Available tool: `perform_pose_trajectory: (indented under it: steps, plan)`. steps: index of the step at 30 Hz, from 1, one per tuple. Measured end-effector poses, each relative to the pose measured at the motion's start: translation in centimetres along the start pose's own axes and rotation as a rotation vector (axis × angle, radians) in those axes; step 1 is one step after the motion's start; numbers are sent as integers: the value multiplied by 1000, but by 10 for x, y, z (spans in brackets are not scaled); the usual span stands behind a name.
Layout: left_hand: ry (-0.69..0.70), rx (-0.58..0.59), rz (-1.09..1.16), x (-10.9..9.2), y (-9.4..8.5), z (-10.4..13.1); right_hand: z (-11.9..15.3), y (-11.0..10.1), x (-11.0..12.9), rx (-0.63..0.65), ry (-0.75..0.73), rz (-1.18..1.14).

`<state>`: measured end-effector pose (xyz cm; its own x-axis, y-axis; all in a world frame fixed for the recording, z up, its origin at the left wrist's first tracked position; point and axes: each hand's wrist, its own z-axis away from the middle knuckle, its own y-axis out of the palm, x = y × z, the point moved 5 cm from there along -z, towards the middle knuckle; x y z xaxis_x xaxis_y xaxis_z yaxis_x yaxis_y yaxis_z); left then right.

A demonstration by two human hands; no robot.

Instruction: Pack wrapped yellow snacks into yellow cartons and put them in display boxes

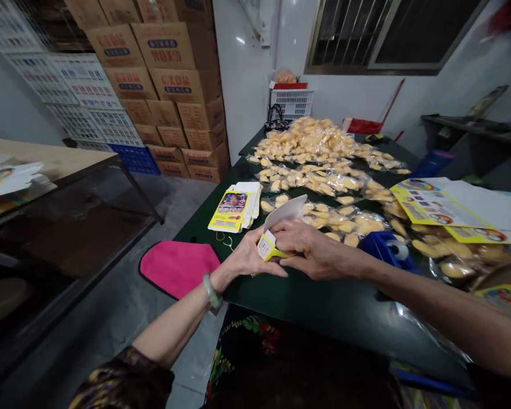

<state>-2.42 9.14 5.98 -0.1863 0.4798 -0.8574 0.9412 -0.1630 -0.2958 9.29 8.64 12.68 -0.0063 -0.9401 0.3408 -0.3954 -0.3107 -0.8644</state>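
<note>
A small yellow-and-white carton (267, 246) is held between both hands above the near edge of the dark green table, its white flap standing up. My left hand (247, 254) wraps around its left side, the thumb along the bottom. My right hand (303, 245) grips it from the right, fingers bent at the opening; whether anything else is in those fingers is hidden. Just behind the left hand lies a stack of flattened yellow cartons (234, 210). Beyond the hands spread many clear-wrapped yellow pieces (315, 142), looking like food. A blue tape dispenser (385, 250) stands beside my right forearm.
More flat printed cartons (447, 204) lie on packets at the right. A pink cloth-like item (179, 267) juts from the table's left edge. Brown boxes (174, 85) and white crates (85, 85) are stacked at the back left. Another table (59, 153) stands at left.
</note>
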Motion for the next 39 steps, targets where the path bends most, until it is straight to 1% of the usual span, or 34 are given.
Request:
perform_pose_trajectory:
  steps: [2,4,5,6,8,9,10,11,12,15,16,18,19,20,21,23,24,25,28,29,31,33,35,37,39]
  plan:
    - [-72,-33,45,9,14,-5,12,0,-5,-33,63,39]
    - [-122,-56,52,17,23,-11,23,-5,-10,-129,149,92]
    - [-127,-76,58,19,26,-14,29,-8,-11,-213,188,124]
    - [-118,-101,76,20,27,-17,37,-13,-11,-326,215,163]
    - [-87,-154,128,22,25,-20,58,-20,-6,-603,247,259]
    - [-77,-169,152,23,24,-20,71,-20,-4,-737,265,301]
    - [-75,-163,167,25,22,-19,85,-17,-3,-850,296,314]
    - [-86,-140,172,27,22,-17,97,-10,-5,-925,339,283]
    - [-109,-105,169,30,22,-14,107,2,-10,-956,391,205]
    - [-193,-1,139,38,26,-4,123,48,-33,-913,543,-152]
    - [-213,22,127,39,28,-2,125,62,-39,-918,577,-225]
    - [-233,39,99,39,33,2,127,77,-47,-1001,598,-239]
    - [-233,14,83,39,35,4,127,79,-48,-1052,583,-193]
    - [-226,-46,66,39,35,6,126,79,-48,-1087,553,-127]
    - [-209,-131,51,40,35,8,125,77,-46,-1103,517,-55]
    - [-165,-317,22,44,35,17,122,72,-43,-1090,447,84]
    - [-146,-386,6,48,35,22,121,69,-41,-1078,418,143]
    - [-133,-420,-17,53,37,27,120,67,-40,-1065,400,191]
    - [-91,-416,-144,64,38,39,119,63,-37,-1009,413,272]
    - [-67,-407,-197,65,37,41,118,62,-37,-979,425,279]
    - [0,-390,-286,60,34,42,116,60,-34,-917,433,266]
    - [89,-387,-328,48,30,40,112,55,-28,-882,404,242]
    - [223,-413,-314,31,28,38,109,48,-17,-880,353,245]
    - [340,-477,-255,15,27,38,107,41,-6,-920,332,253]
    - [371,-559,-189,4,27,37,106,36,3,-972,380,217]
